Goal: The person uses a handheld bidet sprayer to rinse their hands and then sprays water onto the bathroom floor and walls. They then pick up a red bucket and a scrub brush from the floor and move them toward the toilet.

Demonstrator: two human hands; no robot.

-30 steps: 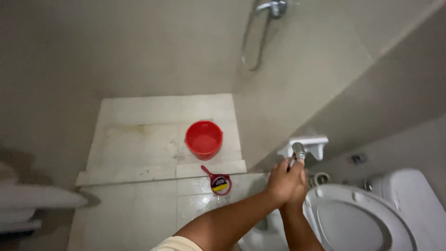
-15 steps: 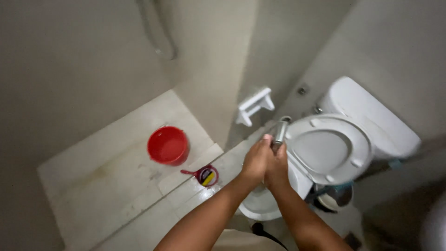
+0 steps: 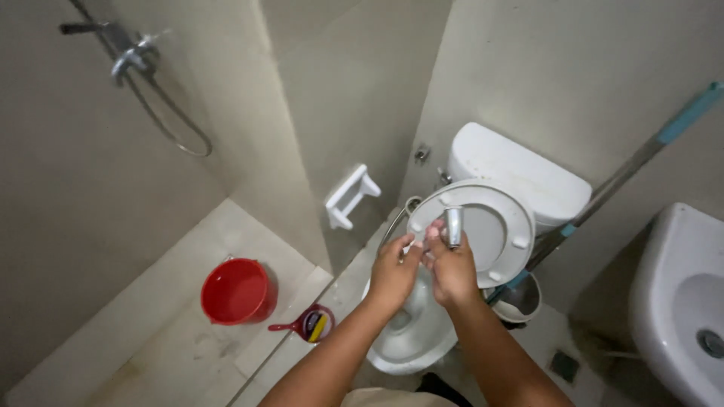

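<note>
My right hand (image 3: pixel 451 267) grips a chrome spray nozzle (image 3: pixel 453 225) held upright in front of the raised white toilet seat (image 3: pixel 498 226). Its hose (image 3: pixel 394 223) curves off to the left toward the wall. My left hand (image 3: pixel 394 270) is pressed against the right one at the base of the nozzle, fingers curled. Both hands hover over the open white toilet bowl (image 3: pixel 407 343). Behind the seat stands the white cistern (image 3: pixel 520 169).
A red bucket (image 3: pixel 235 291) and a small red dipper (image 3: pixel 309 324) sit on the tiled shower floor at left. A white paper holder (image 3: pixel 350 196) hangs on the wall. A shower hose (image 3: pixel 162 113) hangs upper left. A white sink (image 3: pixel 679 301) is at right, a mop handle (image 3: pixel 626 169) leans nearby.
The view has swung right, bringing the toilet to the centre and the sink into sight. My hands stay together on the nozzle, now in front of the raised seat.
</note>
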